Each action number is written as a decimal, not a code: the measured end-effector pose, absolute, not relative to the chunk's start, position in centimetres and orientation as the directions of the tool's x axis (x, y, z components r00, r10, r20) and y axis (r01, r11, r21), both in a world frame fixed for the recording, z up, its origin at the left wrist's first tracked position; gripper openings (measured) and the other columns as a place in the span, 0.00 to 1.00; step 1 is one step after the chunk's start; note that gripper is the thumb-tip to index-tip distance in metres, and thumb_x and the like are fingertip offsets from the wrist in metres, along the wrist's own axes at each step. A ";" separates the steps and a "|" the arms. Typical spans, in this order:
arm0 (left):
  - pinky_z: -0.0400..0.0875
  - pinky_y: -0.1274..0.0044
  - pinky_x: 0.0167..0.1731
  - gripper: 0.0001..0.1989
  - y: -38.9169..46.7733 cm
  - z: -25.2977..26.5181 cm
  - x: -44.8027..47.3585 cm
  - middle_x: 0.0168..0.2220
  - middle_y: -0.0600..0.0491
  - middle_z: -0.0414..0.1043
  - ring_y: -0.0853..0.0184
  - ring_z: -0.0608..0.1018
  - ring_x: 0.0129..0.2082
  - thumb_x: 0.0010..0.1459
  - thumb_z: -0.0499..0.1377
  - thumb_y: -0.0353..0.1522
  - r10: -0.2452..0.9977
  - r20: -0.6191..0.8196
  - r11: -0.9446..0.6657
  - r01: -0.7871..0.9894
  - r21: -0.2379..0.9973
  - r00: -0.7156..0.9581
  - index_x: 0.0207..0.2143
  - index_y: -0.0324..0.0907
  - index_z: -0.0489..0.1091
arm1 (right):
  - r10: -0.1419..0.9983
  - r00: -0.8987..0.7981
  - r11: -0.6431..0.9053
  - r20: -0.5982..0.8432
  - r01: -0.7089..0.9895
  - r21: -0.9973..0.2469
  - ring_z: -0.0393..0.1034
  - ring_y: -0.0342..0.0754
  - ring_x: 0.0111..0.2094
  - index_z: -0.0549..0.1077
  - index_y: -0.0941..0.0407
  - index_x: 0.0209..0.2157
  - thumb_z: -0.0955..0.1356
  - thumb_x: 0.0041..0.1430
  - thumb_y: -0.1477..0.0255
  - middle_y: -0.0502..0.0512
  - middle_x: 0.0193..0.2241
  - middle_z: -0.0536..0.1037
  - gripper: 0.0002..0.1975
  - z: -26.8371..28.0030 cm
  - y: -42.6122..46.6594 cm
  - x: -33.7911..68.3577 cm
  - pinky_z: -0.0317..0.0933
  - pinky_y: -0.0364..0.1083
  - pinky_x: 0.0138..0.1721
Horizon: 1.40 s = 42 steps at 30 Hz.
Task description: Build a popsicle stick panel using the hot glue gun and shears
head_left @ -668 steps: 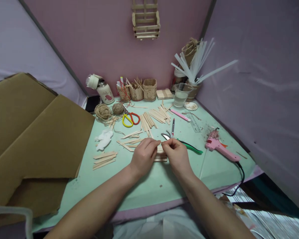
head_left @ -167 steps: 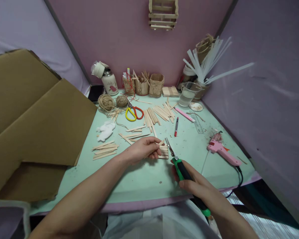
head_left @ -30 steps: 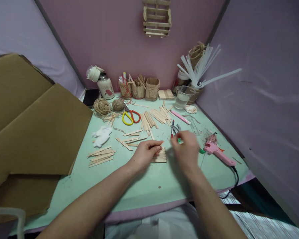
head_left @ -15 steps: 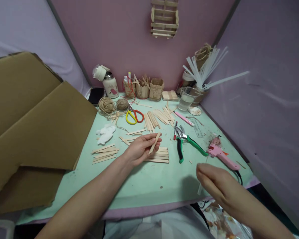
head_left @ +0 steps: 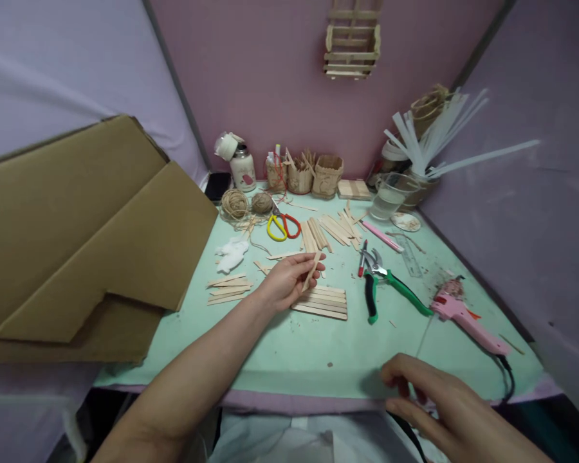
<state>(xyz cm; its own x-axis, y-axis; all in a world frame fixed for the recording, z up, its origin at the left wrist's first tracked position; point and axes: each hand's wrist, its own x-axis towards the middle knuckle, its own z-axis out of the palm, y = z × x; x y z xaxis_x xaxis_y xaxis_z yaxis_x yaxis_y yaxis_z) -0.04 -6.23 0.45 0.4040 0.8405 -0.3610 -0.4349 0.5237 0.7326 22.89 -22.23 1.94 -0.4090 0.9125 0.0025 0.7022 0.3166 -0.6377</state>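
Note:
My left hand (head_left: pixel 289 283) is closed on a wooden craft stick (head_left: pixel 311 272), pinched between thumb and fingers and held slanting above the table. Just beneath it lies a row of craft sticks (head_left: pixel 323 303) set side by side as a flat panel. My right hand (head_left: pixel 422 392) hovers at the table's front edge, its thumb and curled fingers apart with nothing visible in them. Green-handled pruning shears (head_left: pixel 377 276) and a pink glue gun (head_left: pixel 468 321) rest beyond that hand. Left of my left hand are several loose cut sticks (head_left: pixel 228 289).
Cardboard (head_left: pixel 101 244) stands at the left. Scissors (head_left: pixel 284 227), twine balls (head_left: pixel 235 202), a marker (head_left: pixel 362 258) and a pink pen-like tool (head_left: pixel 382 236) lie farther back. A cup of water (head_left: pixel 388 200) and glue sticks (head_left: pixel 415 145) stand at the back right.
My right hand has dropped toward the table's front edge, and its closed fingers have opened. My left hand keeps hold of the stick. The view has turned a little left.

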 end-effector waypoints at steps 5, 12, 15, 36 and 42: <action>0.55 0.85 0.18 0.12 -5.6 0.1 -0.9 0.24 0.56 0.68 0.78 0.65 0.20 0.52 0.64 0.38 0.958 -0.181 0.228 -0.210 0.951 0.222 0.31 0.36 0.74 | 0.890 -0.448 0.362 0.077 0.595 -0.718 0.72 0.45 0.29 0.68 0.51 0.33 0.64 0.64 0.74 0.49 0.28 0.75 0.06 -1.1 -20.4 16.9 0.66 0.42 0.29; 0.61 0.81 0.25 0.13 -4.6 2.4 -5.1 0.22 0.56 0.68 0.74 0.67 0.23 0.53 0.62 0.40 0.990 0.138 -0.141 0.094 0.986 0.041 0.29 0.38 0.74 | 0.842 -0.380 0.538 0.382 0.542 -0.646 0.68 0.47 0.32 0.68 0.54 0.36 0.63 0.65 0.77 0.52 0.30 0.75 0.05 -4.2 -19.0 13.9 0.62 0.47 0.35; 0.61 0.81 0.24 0.12 -4.9 3.3 -8.4 0.22 0.57 0.67 0.74 0.66 0.22 0.54 0.61 0.39 0.973 0.210 -0.183 0.234 0.955 -0.097 0.28 0.39 0.74 | 0.818 -0.339 0.572 0.464 0.561 -0.599 0.68 0.47 0.32 0.68 0.55 0.36 0.63 0.63 0.78 0.53 0.30 0.75 0.05 -5.0 -19.0 13.8 0.61 0.48 0.35; 0.67 0.74 0.43 0.15 -8.5 -0.9 -14.9 0.40 0.48 0.76 0.64 0.76 0.41 0.62 0.52 0.36 0.981 0.191 -0.152 0.748 0.646 0.035 0.42 0.41 0.77 | 0.810 -0.358 0.579 0.464 0.612 -0.539 0.66 0.47 0.31 0.68 0.55 0.34 0.63 0.62 0.78 0.53 0.28 0.74 0.05 -5.0 -18.9 13.3 0.58 0.47 0.33; 0.68 0.73 0.41 0.14 -9.2 -1.1 -15.1 0.38 0.49 0.73 0.63 0.74 0.39 0.62 0.53 0.36 0.982 0.123 -0.188 0.823 0.537 0.144 0.41 0.42 0.77 | 0.813 -0.360 0.577 0.458 0.611 -0.542 0.65 0.48 0.31 0.68 0.56 0.34 0.63 0.62 0.78 0.53 0.29 0.73 0.05 -5.2 -18.9 13.5 0.57 0.47 0.33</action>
